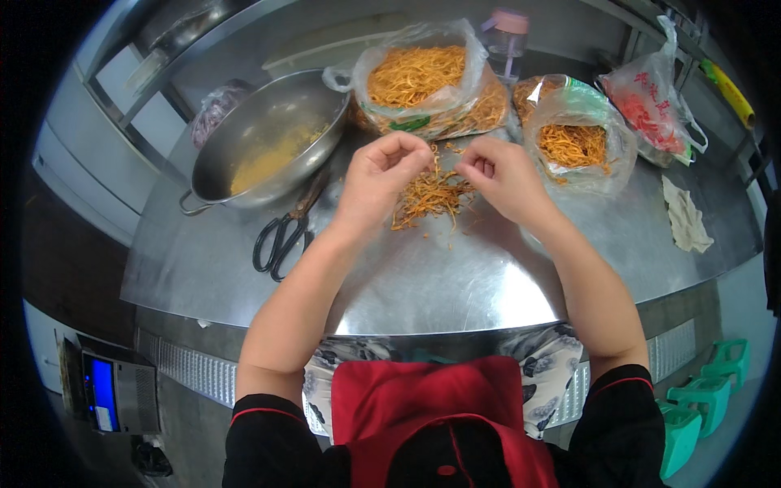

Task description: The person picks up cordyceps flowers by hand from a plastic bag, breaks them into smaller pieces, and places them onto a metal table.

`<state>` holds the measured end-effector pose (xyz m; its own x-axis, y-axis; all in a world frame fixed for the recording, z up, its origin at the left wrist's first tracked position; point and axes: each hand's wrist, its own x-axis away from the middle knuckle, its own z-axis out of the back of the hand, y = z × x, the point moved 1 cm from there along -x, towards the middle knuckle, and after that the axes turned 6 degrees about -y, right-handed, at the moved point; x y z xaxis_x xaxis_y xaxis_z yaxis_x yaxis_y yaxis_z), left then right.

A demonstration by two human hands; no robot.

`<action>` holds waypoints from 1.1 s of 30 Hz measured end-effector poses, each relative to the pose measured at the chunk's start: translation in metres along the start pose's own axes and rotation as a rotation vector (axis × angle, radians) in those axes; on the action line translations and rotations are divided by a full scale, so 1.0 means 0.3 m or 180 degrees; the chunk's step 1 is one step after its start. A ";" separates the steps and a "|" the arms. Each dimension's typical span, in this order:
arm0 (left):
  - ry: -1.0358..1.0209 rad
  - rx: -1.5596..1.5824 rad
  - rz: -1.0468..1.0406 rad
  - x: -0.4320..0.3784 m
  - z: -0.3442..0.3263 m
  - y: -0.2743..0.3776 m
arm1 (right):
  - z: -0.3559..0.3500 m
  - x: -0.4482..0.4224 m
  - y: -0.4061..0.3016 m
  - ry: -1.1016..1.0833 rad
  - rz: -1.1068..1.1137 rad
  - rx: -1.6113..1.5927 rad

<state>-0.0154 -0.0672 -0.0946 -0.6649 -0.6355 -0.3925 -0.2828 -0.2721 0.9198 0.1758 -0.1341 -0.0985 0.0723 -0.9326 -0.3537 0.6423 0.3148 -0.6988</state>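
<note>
A loose heap of thin, dried orange-brown strands [432,198], resembling dried cordyceps, lies on the steel table [415,280]. My left hand [385,174] is above the heap's left side, thumb and forefinger pinched on a curly strand [435,160]. Across a small gap, my right hand [503,177] has its thumb and forefinger close together at the heap's right edge. Whether those right fingertips grip a strand is too small to tell. Behind the hands stands an opened plastic bag [421,100] full of similar strands. A smaller opened bag [576,146] of strands sits beyond my right hand.
Left of the heap, a large steel pan [262,146] tilts, with yellowish bits inside. Black-handled scissors [285,235] lie near my left forearm. A pink-lidded bottle [507,46], a bag with red contents [653,110] and a crumpled cloth [684,216] occupy the back and right.
</note>
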 end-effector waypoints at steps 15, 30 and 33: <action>0.0902 -0.2896 -0.0856 -0.331 0.137 0.155 | 0.010 0.037 -0.018 -0.1392 0.1151 0.0971; 0.0303 -0.0035 0.0513 0.042 -0.021 -0.008 | 0.006 -0.013 0.023 -0.0815 -0.0640 -0.3804; 0.0124 0.0061 0.0511 0.044 -0.034 -0.014 | 0.006 -0.009 0.021 -0.0877 -0.0593 -0.3818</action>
<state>-0.0159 -0.0820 -0.1035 -0.6753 -0.6975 -0.2399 -0.1886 -0.1512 0.9704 0.1811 -0.1299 -0.1010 0.3056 -0.9407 -0.1474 -0.4315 0.0012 -0.9021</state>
